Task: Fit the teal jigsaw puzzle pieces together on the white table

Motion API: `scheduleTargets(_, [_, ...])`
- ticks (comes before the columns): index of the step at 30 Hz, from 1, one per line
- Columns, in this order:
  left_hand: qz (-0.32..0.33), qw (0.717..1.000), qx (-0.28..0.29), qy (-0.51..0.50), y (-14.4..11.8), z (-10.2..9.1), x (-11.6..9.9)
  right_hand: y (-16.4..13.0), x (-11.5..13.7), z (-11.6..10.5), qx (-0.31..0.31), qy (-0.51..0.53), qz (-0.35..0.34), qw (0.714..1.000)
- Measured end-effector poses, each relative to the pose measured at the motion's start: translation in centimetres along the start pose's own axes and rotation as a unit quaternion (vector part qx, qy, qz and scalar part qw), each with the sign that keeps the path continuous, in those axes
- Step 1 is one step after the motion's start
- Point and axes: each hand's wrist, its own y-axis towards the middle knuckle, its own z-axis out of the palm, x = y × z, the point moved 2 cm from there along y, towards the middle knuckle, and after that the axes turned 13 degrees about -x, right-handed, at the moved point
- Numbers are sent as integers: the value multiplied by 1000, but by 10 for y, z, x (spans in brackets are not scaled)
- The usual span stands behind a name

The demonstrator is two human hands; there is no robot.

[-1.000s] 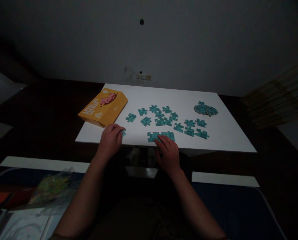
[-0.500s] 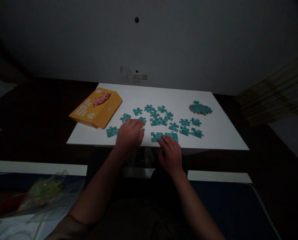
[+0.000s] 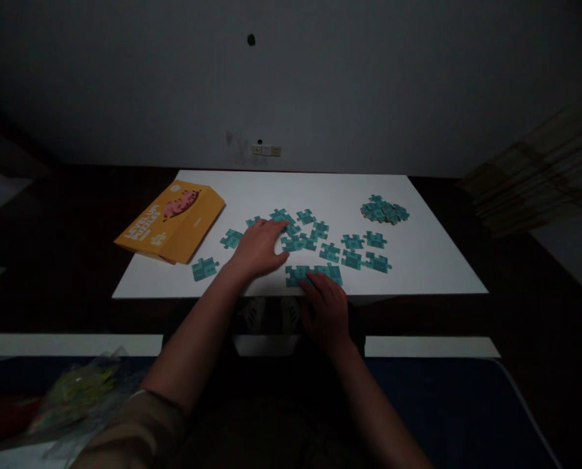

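Note:
My left hand (image 3: 261, 249) reaches over the loose teal puzzle pieces, its thumb spread away from the fingers. The fingertips touch or hover at a piece (image 3: 281, 214) in the upper cluster; the hand hides some pieces beneath it. My right hand (image 3: 327, 306) lies at the table's near edge, fingers resting on a short joined strip of puzzle pieces (image 3: 295, 276), thumb apart. Around the hands lie more single pieces, including one piece (image 3: 204, 268) at the left, another (image 3: 231, 238) beside my left wrist, and several (image 3: 352, 259) at the right.
A yellow puzzle box (image 3: 173, 221) lies on the left of the white table (image 3: 432, 260). A heap of teal pieces (image 3: 384, 211) sits at the far right. On the bench at lower left is a clear plastic bag (image 3: 85, 394) with yellow-green contents. A wall stands behind the table.
My left hand has moved forward from near the table's front edge onto the middle cluster, its thumb opening out. My right hand stays on the joined strip. The view has shifted slightly.

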Motion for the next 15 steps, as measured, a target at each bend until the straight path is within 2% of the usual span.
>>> scheduleTargets(3, [-46, 998, 2, 30, -14, -24, 19, -2, 1, 1, 0, 0, 9, 1000])
scheduleTargets(7, [-75, 993, 56, 70, -29, -47, 29, -5, -3, 2, 2, 10, 17, 1000])
scheduleTargets(10, [-83, 991, 80, 67, -31, -52, 23, -7, -8, 2, 15, 9, -4, 1000])
scheduleTargets(15, [-102, 990, 72, 67, -30, -48, 14, -7, -9, 2, 24, -7, -6, 1000])
